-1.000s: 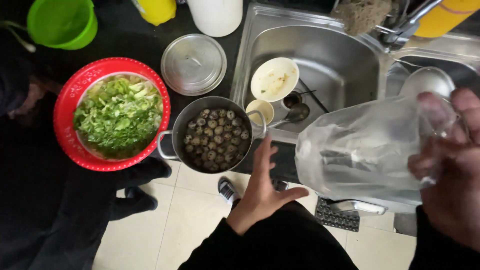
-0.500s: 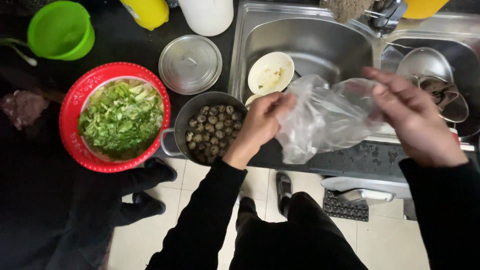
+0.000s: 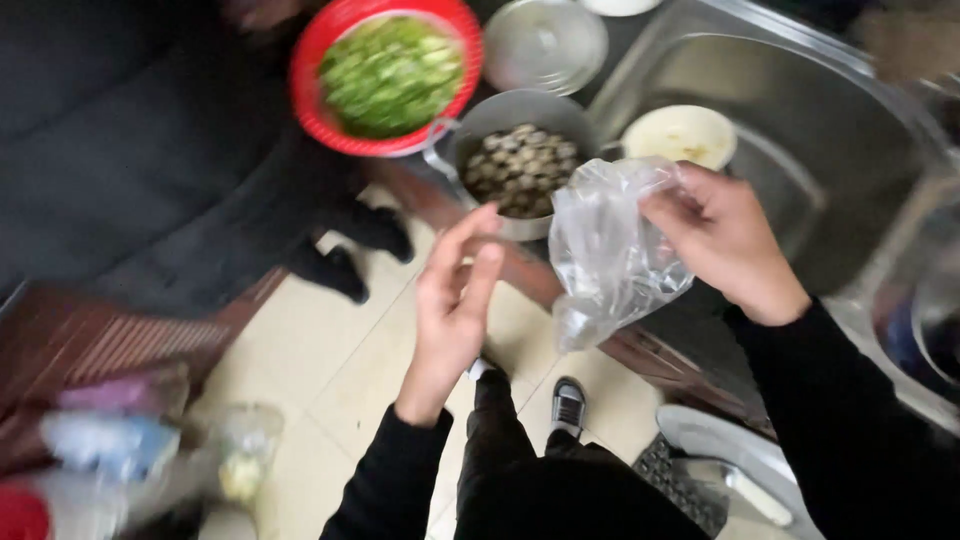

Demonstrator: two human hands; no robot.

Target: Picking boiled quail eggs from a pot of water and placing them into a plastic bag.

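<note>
The right hand (image 3: 730, 245) pinches the upper edge of a clear plastic bag (image 3: 608, 250), which hangs crumpled over the desk edge, just in front of a steel pot (image 3: 520, 160) filled with small dark round pieces. The left hand (image 3: 452, 300) is released, fingers extended, palm turned toward the bag but apart from it.

Risks, as judged: the grip is on one edge only, so the thin film could slip or tear. The bag hangs partly over the tiled floor (image 3: 330, 370), so anything inside would spill there. The pot sits at the desk edge; a knock from either hand could tip it. The frame is motion-blurred, and the bag's contents cannot be told.
</note>
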